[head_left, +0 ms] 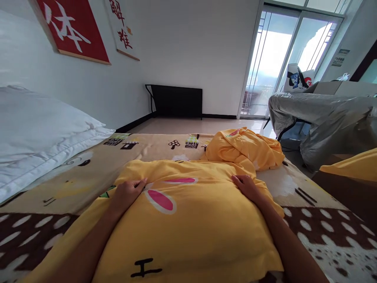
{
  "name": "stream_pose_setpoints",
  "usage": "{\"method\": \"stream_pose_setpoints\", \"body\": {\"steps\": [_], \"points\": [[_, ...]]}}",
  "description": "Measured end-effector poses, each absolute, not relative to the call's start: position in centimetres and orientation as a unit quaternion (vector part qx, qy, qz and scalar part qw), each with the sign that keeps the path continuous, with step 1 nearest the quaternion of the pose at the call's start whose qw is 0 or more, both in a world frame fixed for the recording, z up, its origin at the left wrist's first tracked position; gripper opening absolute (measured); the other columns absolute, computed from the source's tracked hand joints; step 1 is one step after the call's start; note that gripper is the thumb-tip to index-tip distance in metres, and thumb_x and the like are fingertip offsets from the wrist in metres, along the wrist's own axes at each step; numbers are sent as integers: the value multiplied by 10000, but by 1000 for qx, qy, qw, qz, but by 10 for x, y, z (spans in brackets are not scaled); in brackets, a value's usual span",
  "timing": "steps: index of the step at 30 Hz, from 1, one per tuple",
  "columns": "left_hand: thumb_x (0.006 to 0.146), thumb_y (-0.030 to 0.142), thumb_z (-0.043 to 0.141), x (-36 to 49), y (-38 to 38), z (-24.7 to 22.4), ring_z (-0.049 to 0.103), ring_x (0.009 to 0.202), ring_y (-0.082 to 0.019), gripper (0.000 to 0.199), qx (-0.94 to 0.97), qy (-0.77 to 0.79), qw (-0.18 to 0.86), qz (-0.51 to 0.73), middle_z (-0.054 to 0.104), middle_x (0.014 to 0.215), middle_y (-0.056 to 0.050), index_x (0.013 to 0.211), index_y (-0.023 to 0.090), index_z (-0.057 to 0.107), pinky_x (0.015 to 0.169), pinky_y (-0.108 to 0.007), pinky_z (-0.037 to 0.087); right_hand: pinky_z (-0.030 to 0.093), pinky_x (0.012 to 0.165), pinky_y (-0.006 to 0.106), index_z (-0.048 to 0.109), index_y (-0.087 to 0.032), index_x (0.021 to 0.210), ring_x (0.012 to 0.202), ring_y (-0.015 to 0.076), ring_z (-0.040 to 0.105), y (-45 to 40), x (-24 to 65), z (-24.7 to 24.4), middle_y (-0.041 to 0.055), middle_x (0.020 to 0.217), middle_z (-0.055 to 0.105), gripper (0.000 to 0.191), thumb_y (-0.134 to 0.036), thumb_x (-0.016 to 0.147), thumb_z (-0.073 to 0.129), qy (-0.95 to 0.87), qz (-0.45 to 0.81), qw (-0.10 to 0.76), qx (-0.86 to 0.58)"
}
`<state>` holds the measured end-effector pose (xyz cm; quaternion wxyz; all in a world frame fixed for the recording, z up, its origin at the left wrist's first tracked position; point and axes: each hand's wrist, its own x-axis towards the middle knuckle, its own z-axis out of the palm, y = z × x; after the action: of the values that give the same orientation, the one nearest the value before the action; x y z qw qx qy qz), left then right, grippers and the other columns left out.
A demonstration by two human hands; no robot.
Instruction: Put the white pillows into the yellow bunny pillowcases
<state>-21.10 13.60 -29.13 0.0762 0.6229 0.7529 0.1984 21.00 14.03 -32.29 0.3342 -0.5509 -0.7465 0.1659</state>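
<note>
A yellow printed cloth [206,220] with pink-and-white ear shapes and black marks lies spread in front of me, its near part puffed up. My left hand [129,193] is closed on the cloth left of the ear print, thumb toward the middle. On the opposite side my right hand [245,186] pinches the same cloth, fingers curled under and partly hidden. Both forearms rest along its sides. Just beyond my right hand, a bunched yellow heap [244,147] of matching fabric sits at the bed's far edge, and seems joined to the spread part.
Under the cloth is a beige and brown patterned blanket [153,147]. White pillows [44,137] are stacked at the left. A plastic-covered table [324,104] stands at the right, near an open brown box [347,196] with yellow fabric over its edge. A black folded panel [178,101] leans against the wall.
</note>
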Motion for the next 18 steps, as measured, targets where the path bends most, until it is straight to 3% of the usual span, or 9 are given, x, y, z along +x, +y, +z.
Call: {"method": "stream_pose_setpoints", "body": {"steps": [13,18], "points": [[785,548,335,-219,140,-298,669,880,-273,570,622,748,74,219,749,905,-110,856,169,755,687,-283,436,264,545,262,407,-200,533,544,125,409,144,213,-326,-18,529,475,444,-499,860,375,-734,150,336,-571],[785,553,334,-215,136,-295,673,837,-264,550,620,749,75,221,740,781,-89,769,182,740,664,-273,437,373,726,299,585,-188,737,804,213,545,151,247,-330,85,815,634,227,-388,791,493,-630,122,375,-669]]}}
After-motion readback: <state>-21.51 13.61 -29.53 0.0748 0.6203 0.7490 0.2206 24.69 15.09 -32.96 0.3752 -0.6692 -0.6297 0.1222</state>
